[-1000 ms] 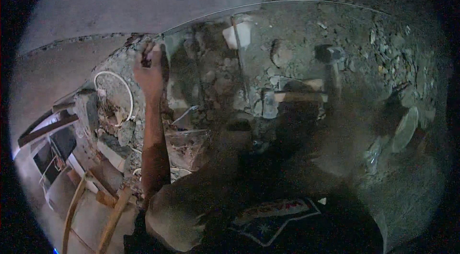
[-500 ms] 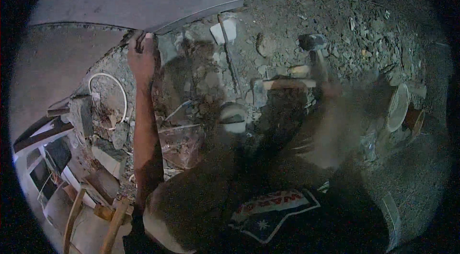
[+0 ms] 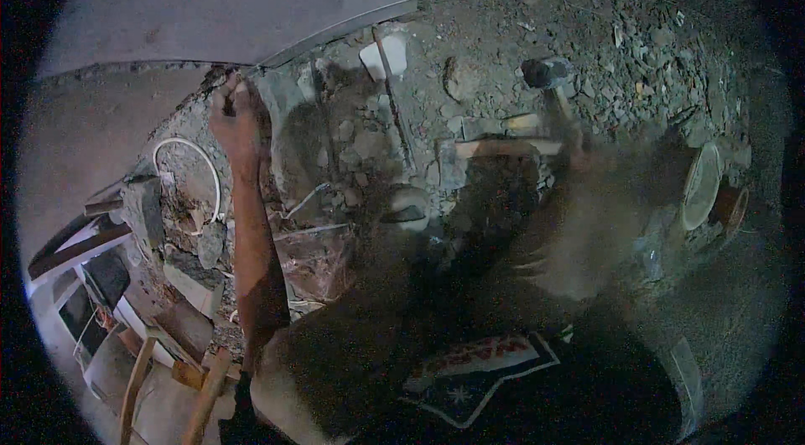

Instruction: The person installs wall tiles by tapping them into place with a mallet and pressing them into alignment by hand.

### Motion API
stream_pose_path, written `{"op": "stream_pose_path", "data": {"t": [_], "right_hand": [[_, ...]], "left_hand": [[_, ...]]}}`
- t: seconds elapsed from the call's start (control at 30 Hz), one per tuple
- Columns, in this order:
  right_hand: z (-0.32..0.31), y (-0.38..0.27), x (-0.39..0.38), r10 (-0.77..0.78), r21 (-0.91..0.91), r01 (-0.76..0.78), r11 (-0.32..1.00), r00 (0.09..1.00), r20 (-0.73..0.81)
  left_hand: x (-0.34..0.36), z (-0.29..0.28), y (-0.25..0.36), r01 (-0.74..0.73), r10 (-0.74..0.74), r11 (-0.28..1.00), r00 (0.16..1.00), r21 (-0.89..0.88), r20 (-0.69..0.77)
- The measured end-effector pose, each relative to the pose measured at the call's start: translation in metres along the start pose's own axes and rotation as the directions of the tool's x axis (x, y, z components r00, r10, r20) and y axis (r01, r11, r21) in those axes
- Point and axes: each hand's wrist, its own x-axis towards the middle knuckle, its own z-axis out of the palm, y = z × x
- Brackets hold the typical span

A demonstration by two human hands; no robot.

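Observation:
My left arm reaches ahead to the corner where a grey slab meets rubble, and my left hand [image 3: 240,128] is closed there with fingers curled. What it holds, if anything, is too dark to make out. Over on the right, my right hand [image 3: 579,151], smeared and in shadow, grips the handle of a hammer [image 3: 545,73]. The dark hammer head is just above the broken ground. Close to that hand lies a wooden-handled tool [image 3: 510,147] with a flat grey end. Beside it is a smaller tool with a yellowish handle [image 3: 521,122].
A thin rod [image 3: 391,101] lies across a white slab piece [image 3: 383,57]. Left of my forearm is a looped white cable [image 3: 220,172]; right of it, a clear plastic bag [image 3: 319,259]. Wood pieces [image 3: 205,395] crowd the lower left. A pale round container [image 3: 703,185] stands at right.
The view has shifted slightly. My left hand is a little lower and further left in the picture, its fingers still curled near the slab corner. The hammer stays nearly in place in my right hand.

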Motion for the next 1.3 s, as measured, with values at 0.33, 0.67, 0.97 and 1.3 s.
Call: {"op": "stream_pose_path", "data": {"t": [0.33, 0.67, 0.97, 1.3], "right_hand": [[0.064, 0.132, 0.080, -0.289, -0.351, 0.169, 0.921, 0.900, -0.325], [0.088, 0.157, 0.108, -0.469, -0.451, 0.279, 0.848, 0.792, -0.392], [0.104, 0.176, 0.110, -0.430, -0.584, 0.180, 0.792, 0.843, -0.324], [0.093, 0.183, 0.109, -0.405, -0.560, 0.180, 0.809, 0.861, -0.309]], "left_hand": [[-0.036, 0.041, -0.033, -0.008, 0.119, 0.852, 0.976, 0.523, -0.179], [-0.037, 0.053, -0.001, 0.235, -0.215, 0.934, 0.971, 0.270, -0.101], [-0.037, 0.065, -0.001, 0.185, -0.135, 0.860, 0.981, 0.476, -0.138], [-0.036, 0.077, -0.006, 0.123, -0.071, 0.786, 0.991, 0.606, -0.109]]}}
